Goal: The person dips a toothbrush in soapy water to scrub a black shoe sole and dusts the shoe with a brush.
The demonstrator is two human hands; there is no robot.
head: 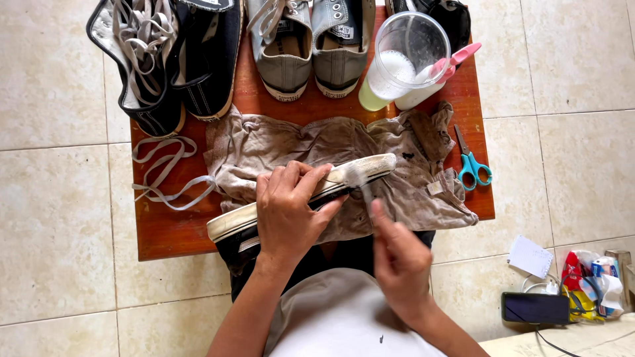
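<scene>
My left hand [288,210] grips a black sneaker with a white sole [360,170], held on its side over a dirty grey-brown cloth [278,145]. In my right hand [397,254] I hold a small brush [362,185], blurred, its head against the white sole near the toe. Both hands sit at the near edge of a small reddish wooden table [172,231].
At the table's far side stand a pair of black sneakers [178,59], a pair of grey sneakers [311,46] and a clear cup of white liquid [403,56]. Loose grey laces [162,172] lie left, blue scissors [471,162] right. A phone [534,307] and packets lie on the tiled floor.
</scene>
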